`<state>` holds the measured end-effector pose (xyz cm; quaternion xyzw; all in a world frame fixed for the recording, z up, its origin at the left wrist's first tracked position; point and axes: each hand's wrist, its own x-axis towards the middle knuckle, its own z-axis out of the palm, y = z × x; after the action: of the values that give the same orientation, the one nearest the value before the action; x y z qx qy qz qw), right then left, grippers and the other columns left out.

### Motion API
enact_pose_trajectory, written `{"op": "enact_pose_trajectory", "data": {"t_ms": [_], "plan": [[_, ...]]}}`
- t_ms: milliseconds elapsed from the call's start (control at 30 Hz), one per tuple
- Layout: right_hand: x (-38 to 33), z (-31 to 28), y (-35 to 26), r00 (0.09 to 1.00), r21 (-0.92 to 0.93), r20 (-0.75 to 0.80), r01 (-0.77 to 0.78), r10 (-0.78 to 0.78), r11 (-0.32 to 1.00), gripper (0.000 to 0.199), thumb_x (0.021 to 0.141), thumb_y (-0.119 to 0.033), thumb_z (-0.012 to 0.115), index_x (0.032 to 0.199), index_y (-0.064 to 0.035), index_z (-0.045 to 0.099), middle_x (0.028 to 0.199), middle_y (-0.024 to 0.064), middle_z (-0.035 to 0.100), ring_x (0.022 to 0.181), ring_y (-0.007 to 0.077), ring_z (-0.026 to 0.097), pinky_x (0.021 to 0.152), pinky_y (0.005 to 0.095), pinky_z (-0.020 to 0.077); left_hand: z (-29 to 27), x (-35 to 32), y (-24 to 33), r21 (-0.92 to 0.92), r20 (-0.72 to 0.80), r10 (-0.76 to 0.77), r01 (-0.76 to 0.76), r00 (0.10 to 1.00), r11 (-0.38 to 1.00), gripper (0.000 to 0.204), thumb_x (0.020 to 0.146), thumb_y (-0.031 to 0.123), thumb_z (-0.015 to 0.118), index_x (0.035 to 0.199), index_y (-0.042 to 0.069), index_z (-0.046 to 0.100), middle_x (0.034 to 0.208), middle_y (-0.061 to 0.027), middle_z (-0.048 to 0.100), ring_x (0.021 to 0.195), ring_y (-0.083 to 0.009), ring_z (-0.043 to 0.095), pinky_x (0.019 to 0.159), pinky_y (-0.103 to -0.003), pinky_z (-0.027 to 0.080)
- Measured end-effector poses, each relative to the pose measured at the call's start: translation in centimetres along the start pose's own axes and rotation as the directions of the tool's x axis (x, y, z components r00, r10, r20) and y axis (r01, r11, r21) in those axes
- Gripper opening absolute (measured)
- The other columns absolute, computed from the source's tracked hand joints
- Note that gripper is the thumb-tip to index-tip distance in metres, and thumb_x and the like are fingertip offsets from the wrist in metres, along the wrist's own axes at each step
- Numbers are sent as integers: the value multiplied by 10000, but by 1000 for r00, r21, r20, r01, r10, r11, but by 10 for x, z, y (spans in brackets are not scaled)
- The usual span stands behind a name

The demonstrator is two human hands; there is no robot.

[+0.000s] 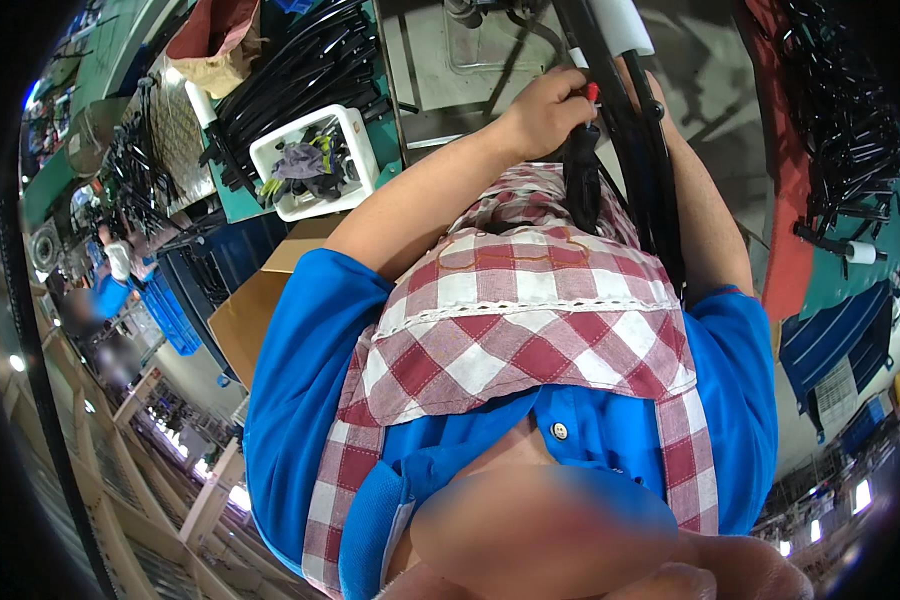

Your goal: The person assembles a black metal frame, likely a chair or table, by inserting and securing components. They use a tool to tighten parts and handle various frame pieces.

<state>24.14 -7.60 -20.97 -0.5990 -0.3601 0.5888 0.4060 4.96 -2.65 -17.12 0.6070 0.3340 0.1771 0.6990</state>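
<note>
The left hand (548,108) has its fingers wrapped round a black tube bundle (638,150) running far-to-near beside the checked apron (530,320); the right hand is hidden behind it, grip unclear.

One head-worn fisheye view looks steeply down, close over the person's own chest toward the workbench (490,70).

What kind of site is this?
Probably a factory assembly floor: bundles of black tubes heaped on a green workbench, a white bin of gloves, and the left hand gripping a black frame.
</note>
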Motion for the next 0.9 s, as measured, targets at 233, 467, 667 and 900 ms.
{"op": "enact_pose_trajectory", "data": {"t_ms": [233, 467, 667, 900], "plan": [[-1, -4, 26, 991, 23, -94, 94, -92, 995, 321, 1011, -286, 535, 1107, 1, 640, 847, -11, 633, 742, 82, 575, 641, 244, 481, -26, 7, -14, 395, 159, 377, -409, 913, 823, 400, 793, 203, 627, 1164, 65, 676, 1317, -152, 571, 1284, -350, 449, 1101, -426, 354], [-8, 13, -1, 957, 287, -164, -186, 239, 940, 451, 1007, -464, 517, 1147, -56, 651, 843, -13, 622, 769, 82, 572, 708, 237, 467, 1, 13, -32, 861, 5, 599, -309, 801, 405, 403, 668, 142, 728, 1068, 181, 718, 1169, 18, 649, 1127, -251, 552, 980, -463, 397], [-14, -39, 22, 953, 94, -201, -209, 225, 973, 549, 999, -574, 442, 1047, -74, 663, 854, 8, 638, 727, 94, 582, 671, 243, 470, 14, 16, -37, 958, 75, 746, -255, 662, 130, 302, 745, 165, 654, 1040, 127, 710, 1097, -5, 667, 1124, -204, 559, 1063, -447, 354], [-111, -12, -35, 932, 36, 164, -333, 323, 942, 336, 986, -337, 590, 1022, -4, 611, 824, 74, 683, 707, 145, 645, 641, 276, 517, 7, 9, -44, 919, 18, 786, -321, 618, 230, 237, 792, 204, 653, 999, 100, 701, 1093, -30, 678, 1170, -187, 568, 1069, -426, 376]]}}
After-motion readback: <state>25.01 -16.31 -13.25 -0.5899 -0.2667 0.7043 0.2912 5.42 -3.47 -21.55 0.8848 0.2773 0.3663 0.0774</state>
